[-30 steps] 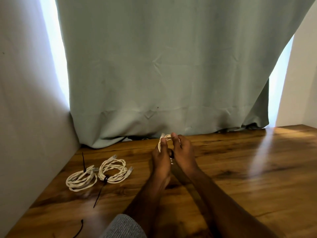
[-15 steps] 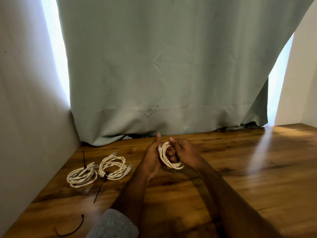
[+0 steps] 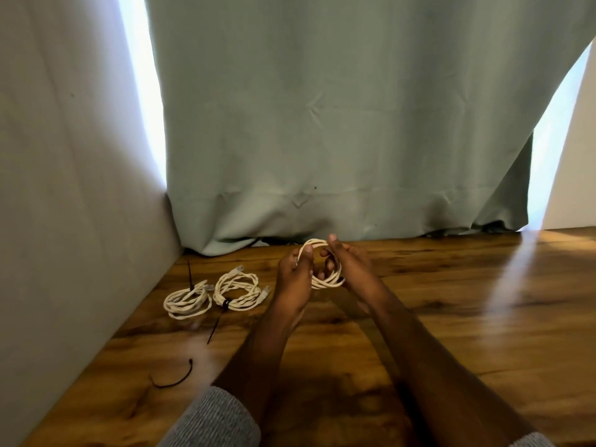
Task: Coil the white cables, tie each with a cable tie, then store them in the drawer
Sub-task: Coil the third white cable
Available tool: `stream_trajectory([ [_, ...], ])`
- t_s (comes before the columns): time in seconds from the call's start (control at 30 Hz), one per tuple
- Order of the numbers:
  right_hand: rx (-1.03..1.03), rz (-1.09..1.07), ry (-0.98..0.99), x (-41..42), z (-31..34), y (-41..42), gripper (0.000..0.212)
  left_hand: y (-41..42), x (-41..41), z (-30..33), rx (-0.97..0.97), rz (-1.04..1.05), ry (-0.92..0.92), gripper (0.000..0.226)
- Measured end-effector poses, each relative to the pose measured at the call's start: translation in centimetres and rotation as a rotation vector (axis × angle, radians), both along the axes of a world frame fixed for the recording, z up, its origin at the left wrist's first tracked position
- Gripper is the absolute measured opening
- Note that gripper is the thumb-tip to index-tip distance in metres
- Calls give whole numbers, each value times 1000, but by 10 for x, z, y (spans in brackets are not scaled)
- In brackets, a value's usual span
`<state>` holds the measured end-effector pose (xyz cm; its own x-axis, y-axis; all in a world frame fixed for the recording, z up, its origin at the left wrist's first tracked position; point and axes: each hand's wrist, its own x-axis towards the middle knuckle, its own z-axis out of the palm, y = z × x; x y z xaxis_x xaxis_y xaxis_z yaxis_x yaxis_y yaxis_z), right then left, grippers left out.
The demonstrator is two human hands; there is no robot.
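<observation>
Both hands hold a coiled white cable (image 3: 325,280) above the wooden table (image 3: 451,317). My left hand (image 3: 295,279) pinches the coil's left side near the top. My right hand (image 3: 350,269) grips its right side, fingers curled through the loop. Two more white coils lie on the table to the left: one (image 3: 187,300) near the wall with a black tie sticking up, and one (image 3: 238,288) bound by a black cable tie (image 3: 221,316) whose tail trails toward me. No drawer is in view.
A loose black cable tie (image 3: 175,379) lies curved near the table's front left. A grey wall (image 3: 64,221) borders the table on the left. A green curtain (image 3: 322,124) hangs along the back edge. Bare wood stretches out to the right.
The hands drew slightly apart and lifted, and the coil went from hidden between the fingers to an open loop held between both hands. The coils on the table did not move.
</observation>
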<state>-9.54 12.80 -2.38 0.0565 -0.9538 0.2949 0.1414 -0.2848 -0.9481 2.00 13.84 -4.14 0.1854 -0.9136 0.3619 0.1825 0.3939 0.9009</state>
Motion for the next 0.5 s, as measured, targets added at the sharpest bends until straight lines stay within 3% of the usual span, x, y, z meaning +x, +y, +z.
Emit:
stream_trajectory([
  [0.2,-193,-402,236,45,-7,30,65,45,24,-4,42,-41,162,38],
  [0.37,-168,-324,163,82,-10,43,60,59,41,-2,119,-18,563,28],
  [0.5,56,-193,-37,110,-11,46,51,64,45,-2,121,186,634,26],
])
